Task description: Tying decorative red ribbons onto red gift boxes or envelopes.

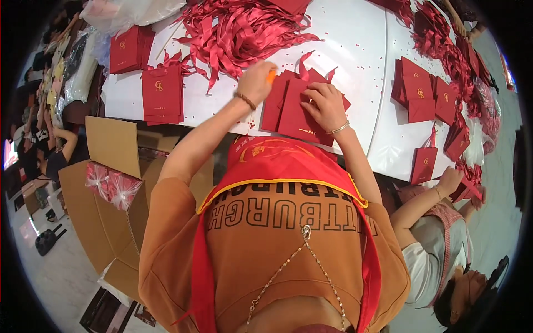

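My left hand (256, 87) is closed around a small orange object (271, 76); its kind is mostly hidden by the fingers. It is at the upper left of a flat red paper gift bag (297, 116) lying in front of me on the table. My right hand (325, 105) is on the bag's upper right part, fingers curled with the thumb against them, gripping it. More flat red bags (272, 108) lie under and beside this one. A red ribbon loop (303, 65) sticks up beyond the top edge.
A heap of red ribbons (233, 39) covers the far part of the white table (344, 33). Stacked red bags (162, 94) stand at left, more bags (419, 91) at right. An open cardboard box (100, 205) is at lower left. A co-worker's hands (451, 180) handle ribbon at right.
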Demonstrator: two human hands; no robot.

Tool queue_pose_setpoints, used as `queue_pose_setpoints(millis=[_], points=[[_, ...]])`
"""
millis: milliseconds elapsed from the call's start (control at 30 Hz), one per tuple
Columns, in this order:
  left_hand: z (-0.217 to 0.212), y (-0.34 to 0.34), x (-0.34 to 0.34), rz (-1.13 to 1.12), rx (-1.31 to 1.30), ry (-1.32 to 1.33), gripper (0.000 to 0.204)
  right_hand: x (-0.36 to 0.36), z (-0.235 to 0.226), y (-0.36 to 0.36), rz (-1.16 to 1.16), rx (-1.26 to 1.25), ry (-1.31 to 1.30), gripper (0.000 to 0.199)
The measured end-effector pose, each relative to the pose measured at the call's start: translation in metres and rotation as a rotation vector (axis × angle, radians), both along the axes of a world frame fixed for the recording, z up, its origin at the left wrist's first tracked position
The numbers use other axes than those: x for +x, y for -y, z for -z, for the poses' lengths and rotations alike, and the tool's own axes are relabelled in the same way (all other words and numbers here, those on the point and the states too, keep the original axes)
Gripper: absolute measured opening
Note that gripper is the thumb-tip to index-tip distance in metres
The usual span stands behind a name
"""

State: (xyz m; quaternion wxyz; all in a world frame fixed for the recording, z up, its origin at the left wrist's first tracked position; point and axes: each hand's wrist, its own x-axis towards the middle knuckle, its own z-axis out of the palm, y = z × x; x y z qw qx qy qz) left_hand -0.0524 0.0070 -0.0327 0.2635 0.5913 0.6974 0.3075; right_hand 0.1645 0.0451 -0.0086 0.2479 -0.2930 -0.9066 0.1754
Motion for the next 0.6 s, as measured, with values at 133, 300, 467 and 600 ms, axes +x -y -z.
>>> queue_pose_setpoints(millis=[133,300,467,600], points=[[0.022,-0.011,-0.033,0.103,0.258,-0.573,0.009,-0.001,-0.002,0.003,0.068,0.023,0.053,0.034],[0.027,-0.007,-0.048,0.152,0.315,-0.529,0.008,-0.002,0.002,0.003,0.131,-0.021,0.098,0.044],[-0.046,-0.009,-0.072,-0.191,0.363,0.258,0.012,-0.003,-0.003,0.000,0.149,-0.114,0.131,0.044],[-0.132,-0.012,-0.093,-0.101,0.607,0.944,0.013,-0.006,-0.011,-0.011,0.171,-0.147,0.206,0.039]])
